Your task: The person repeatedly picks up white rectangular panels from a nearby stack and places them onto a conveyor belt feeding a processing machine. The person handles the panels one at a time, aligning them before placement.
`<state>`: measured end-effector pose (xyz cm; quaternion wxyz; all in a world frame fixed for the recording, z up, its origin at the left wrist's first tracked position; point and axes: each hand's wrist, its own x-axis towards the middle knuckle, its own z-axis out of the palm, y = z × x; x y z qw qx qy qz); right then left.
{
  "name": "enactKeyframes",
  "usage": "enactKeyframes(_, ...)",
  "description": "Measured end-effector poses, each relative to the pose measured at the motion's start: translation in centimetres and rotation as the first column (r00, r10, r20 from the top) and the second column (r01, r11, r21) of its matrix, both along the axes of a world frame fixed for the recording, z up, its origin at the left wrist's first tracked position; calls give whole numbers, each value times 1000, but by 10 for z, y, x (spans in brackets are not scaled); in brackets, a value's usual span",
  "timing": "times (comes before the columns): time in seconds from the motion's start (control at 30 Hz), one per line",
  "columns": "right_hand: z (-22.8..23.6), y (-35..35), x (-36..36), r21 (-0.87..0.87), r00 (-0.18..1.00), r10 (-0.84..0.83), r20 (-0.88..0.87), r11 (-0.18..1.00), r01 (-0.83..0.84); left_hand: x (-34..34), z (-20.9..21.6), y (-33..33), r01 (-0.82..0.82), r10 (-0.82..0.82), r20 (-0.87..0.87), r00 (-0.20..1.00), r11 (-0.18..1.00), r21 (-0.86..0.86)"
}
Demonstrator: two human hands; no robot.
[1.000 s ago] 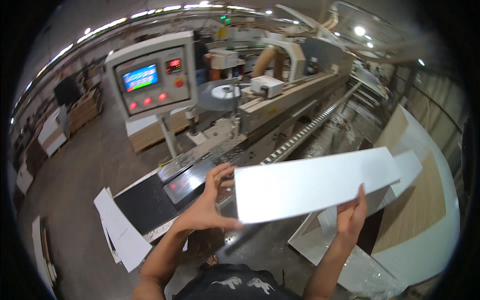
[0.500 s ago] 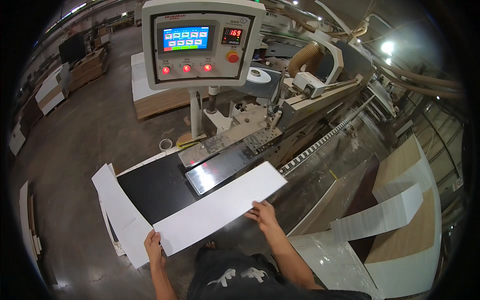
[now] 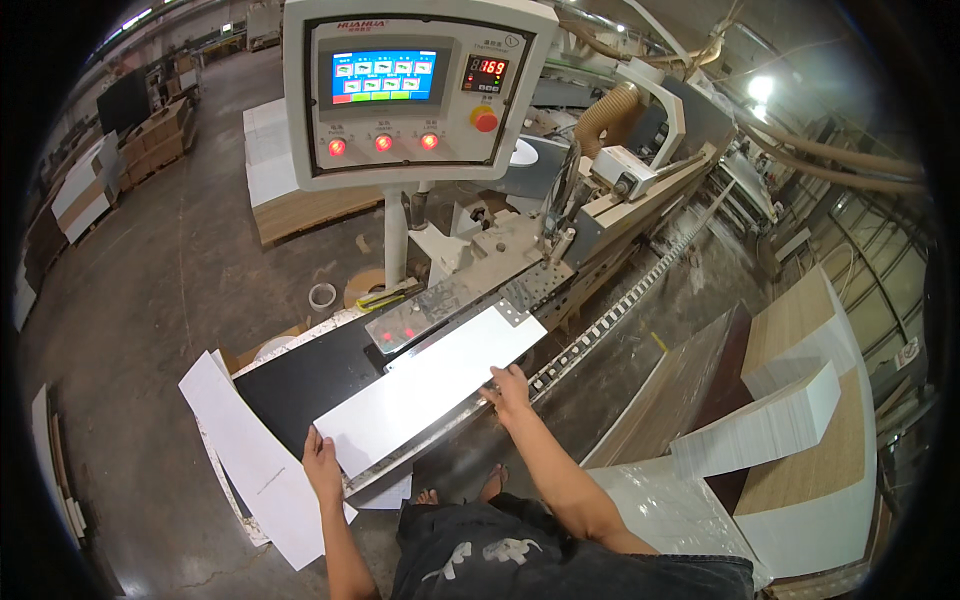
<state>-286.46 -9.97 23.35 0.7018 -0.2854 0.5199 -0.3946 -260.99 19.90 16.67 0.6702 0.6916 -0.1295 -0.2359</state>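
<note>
A long white board (image 3: 425, 395) lies slantwise over the metal infeed plate of a machine, its far right end beside a perforated metal plate (image 3: 515, 312). My left hand (image 3: 322, 468) is closed on its near left corner, thumb on top. On the near long edge, toward the right end, my right hand (image 3: 508, 393) grips the same board with its fingertips. Left of the board is a black machine bed (image 3: 300, 378). More white boards (image 3: 245, 445) lie askew across the left end of that bed, close to my left hand.
A control box (image 3: 455, 120) with a lit screen and red buttons stands on a post beyond the bed. A roller track (image 3: 610, 325) runs away to the far right. Stacked white strips (image 3: 760, 430) sit on larger boards at right. A tape roll (image 3: 322, 295) lies beyond the bed.
Both hands have moved the board slightly away from me onto the metal plate, against the guide side. My view has shifted a little, and my feet now show below the board.
</note>
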Motion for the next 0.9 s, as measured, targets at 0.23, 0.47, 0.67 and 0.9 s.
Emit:
enactKeyframes(0.23,31,-15,1,-18,984,23,177,1000,-20,-50,69,7,209,-408,497,766,889,407)
enactKeyframes(0.47,21,-43,-1,40,961,51,273,997,-64,-42,79,-26,145,-355,425,833,880,452)
enactKeyframes(0.67,25,-81,-26,65,936,-1,351,998,-24,-67,76,-68,140,-331,393,858,886,441)
enactKeyframes(0.9,22,-158,-66,87,928,-46,371,996,15,-103,83,-144,193,-386,402,830,876,441)
